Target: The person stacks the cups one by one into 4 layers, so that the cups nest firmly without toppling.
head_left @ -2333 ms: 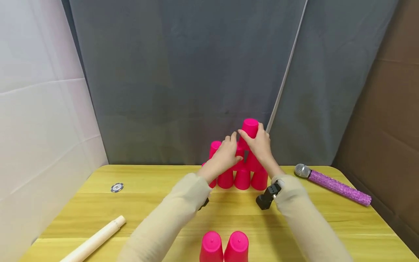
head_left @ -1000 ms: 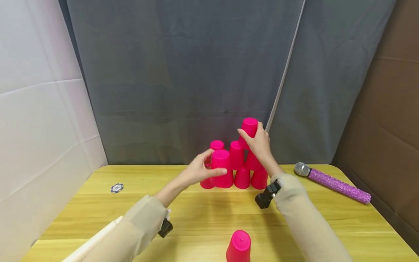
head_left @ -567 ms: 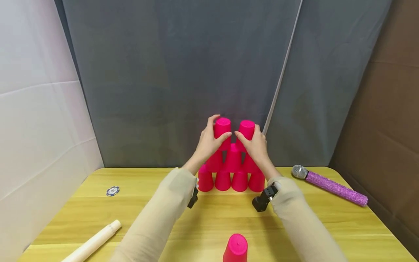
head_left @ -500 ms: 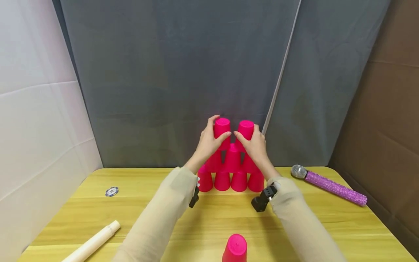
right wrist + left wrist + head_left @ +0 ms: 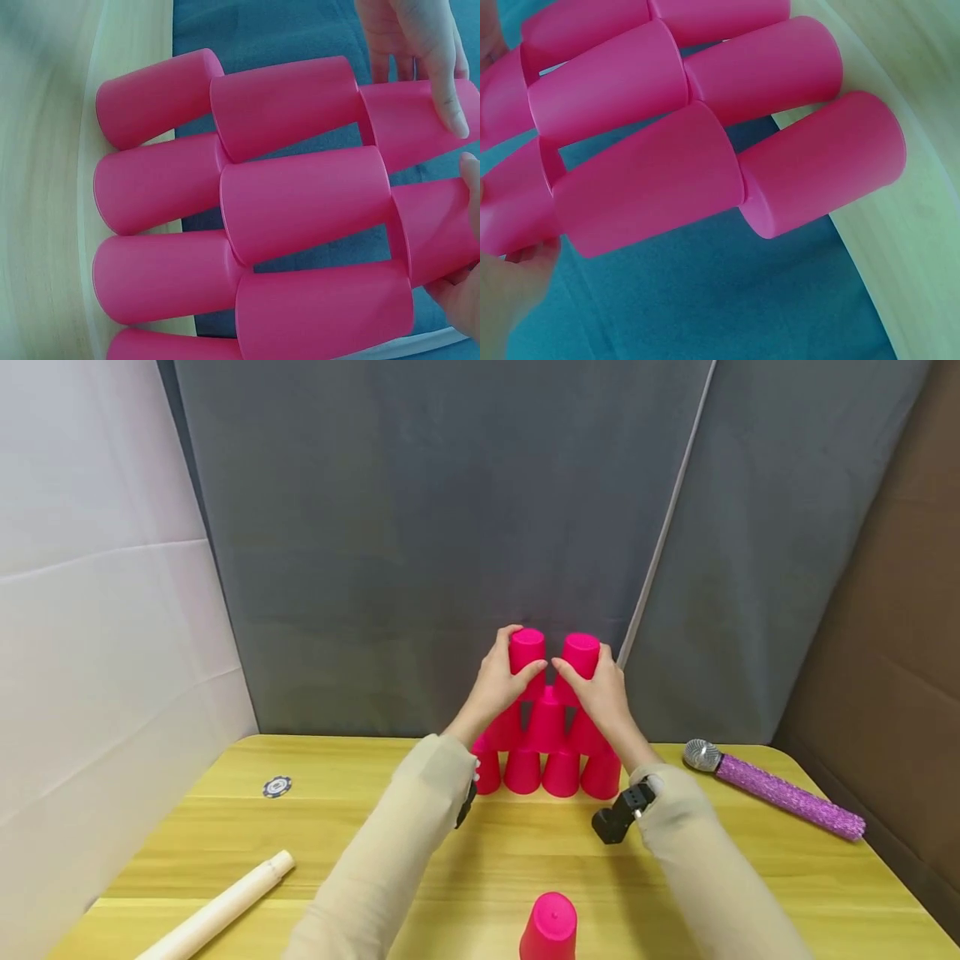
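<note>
Cup pyramid nearly built: four cups on the table [image 5: 225,827], three above, the left hand [image 5: 497,681] and right hand [image 5: 600,693] each gripping a third-tier cup [image 5: 527,652], and one spare cup [image 5: 549,928] remaining at the near edge.

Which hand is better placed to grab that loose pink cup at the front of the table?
Probably the right hand. The lone cup stands slightly right of centre by the right forearm. Both hands hold third-row cups, so either must release its grip first, and the margin is small.
</note>
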